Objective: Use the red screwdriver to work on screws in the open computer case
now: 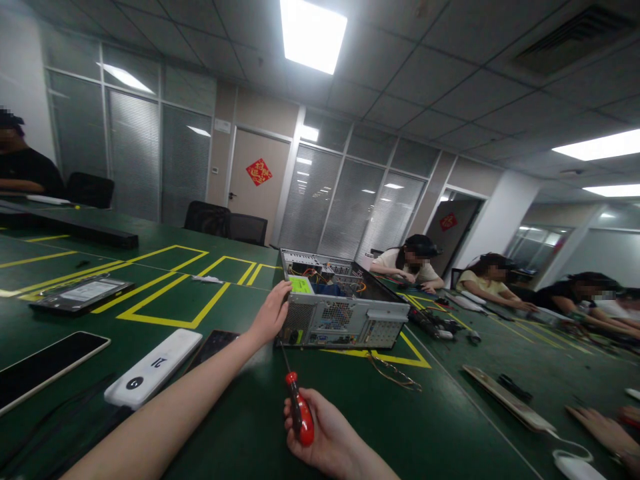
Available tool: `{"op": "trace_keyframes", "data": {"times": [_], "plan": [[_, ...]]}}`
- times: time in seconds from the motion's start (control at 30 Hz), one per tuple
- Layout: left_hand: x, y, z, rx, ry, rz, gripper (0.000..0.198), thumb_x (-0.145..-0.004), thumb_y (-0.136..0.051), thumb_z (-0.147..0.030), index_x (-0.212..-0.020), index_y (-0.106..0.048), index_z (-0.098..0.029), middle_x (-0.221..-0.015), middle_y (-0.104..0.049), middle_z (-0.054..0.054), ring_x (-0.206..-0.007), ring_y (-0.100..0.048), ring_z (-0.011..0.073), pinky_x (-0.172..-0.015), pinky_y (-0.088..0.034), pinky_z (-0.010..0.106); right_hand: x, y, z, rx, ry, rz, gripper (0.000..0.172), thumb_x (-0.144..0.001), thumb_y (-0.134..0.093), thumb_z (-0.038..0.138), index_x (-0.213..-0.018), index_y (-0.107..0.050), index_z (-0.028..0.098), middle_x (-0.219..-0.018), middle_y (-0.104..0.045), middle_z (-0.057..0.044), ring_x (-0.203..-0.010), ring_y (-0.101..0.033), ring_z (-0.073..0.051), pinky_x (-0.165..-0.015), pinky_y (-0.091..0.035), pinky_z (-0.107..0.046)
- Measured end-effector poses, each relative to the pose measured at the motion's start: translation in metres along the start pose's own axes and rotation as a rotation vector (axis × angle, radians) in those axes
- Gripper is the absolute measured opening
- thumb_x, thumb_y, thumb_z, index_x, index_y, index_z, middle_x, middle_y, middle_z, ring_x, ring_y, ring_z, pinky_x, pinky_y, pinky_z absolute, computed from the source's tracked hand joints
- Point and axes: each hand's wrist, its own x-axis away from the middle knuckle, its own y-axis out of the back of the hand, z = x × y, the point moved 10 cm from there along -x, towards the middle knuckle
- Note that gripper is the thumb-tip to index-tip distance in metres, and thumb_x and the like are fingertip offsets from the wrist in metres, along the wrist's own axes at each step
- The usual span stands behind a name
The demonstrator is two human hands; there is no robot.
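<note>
An open metal computer case lies on its side on the green table, its rear panel facing me. Inside its left part sits a power supply with a yellow-green label; loose cables show behind it. My left hand grips the case's near left corner, with the fingertips over the top edge by the label. In my right hand is a screwdriver with a red and black handle, the fingers closed round it. Its shaft points up at the lower left corner of the rear panel; whether the tip touches is unclear.
Left of the case lie a hard drive, a phone, a white power bank and a dark flat item. Thin wires trail before the case. Rightward are dark parts, another phone and several people, one person's hand nearby.
</note>
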Motion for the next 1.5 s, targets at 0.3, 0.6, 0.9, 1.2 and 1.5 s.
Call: {"op": "trace_keyframes", "data": {"times": [0.3,0.6,0.9,1.2,1.5], "plan": [[-0.001,0.001,-0.002,-0.008,0.000,0.000,0.038,-0.092,-0.030,-0.023,-0.129,-0.035,-0.020,-0.135,-0.041,0.010,-0.132,-0.031,0.0202,-0.110,-0.028,0.045,0.002,-0.005,0.001,-0.022,-0.012,0.062,0.024,-0.083,-0.046,0.032,-0.084,-0.056,0.010,-0.061,-0.056,-0.004,-0.048,-0.049,-0.007,-0.039,-0.032,-0.011],[0.000,0.000,0.000,-0.002,0.002,0.004,0.037,-0.092,-0.030,-0.022,-0.129,-0.035,-0.020,-0.136,-0.040,0.010,-0.133,-0.030,0.0202,-0.111,-0.027,0.045,0.002,0.000,0.004,-0.060,0.016,0.002,0.021,-0.080,-0.047,0.029,-0.079,-0.054,0.010,-0.061,-0.057,-0.005,-0.051,-0.051,-0.009,-0.043,-0.038,-0.014],[-0.001,0.001,-0.003,0.008,0.000,0.000,0.037,-0.091,-0.031,-0.022,-0.128,-0.036,-0.019,-0.135,-0.040,0.010,-0.133,-0.030,0.0202,-0.111,-0.027,0.045,0.002,-0.003,0.002,-0.022,-0.003,0.059,0.029,-0.077,-0.048,0.028,-0.094,-0.057,0.006,-0.063,-0.058,-0.005,-0.055,-0.053,-0.012,-0.047,-0.039,-0.017],[0.000,0.000,0.000,-0.004,0.012,0.006,0.037,-0.092,-0.031,-0.022,-0.128,-0.035,-0.020,-0.135,-0.041,0.010,-0.133,-0.030,0.0205,-0.111,-0.027,0.046,0.006,-0.007,0.011,-0.075,0.084,0.061,0.024,-0.078,-0.047,0.023,-0.093,-0.056,0.007,-0.062,-0.057,-0.005,-0.052,-0.048,-0.009,-0.046,-0.036,-0.013],[0.000,-0.001,0.000,0.002,0.001,0.005,0.037,-0.092,-0.030,-0.022,-0.129,-0.034,-0.021,-0.135,-0.040,0.010,-0.133,-0.030,0.0210,-0.110,-0.027,0.047,0.013,-0.009,0.024,-0.098,0.118,0.093,0.028,-0.077,-0.048,0.025,-0.097,-0.055,0.007,-0.058,-0.053,-0.001,-0.044,-0.041,-0.005,-0.039,-0.024,-0.010]]}}
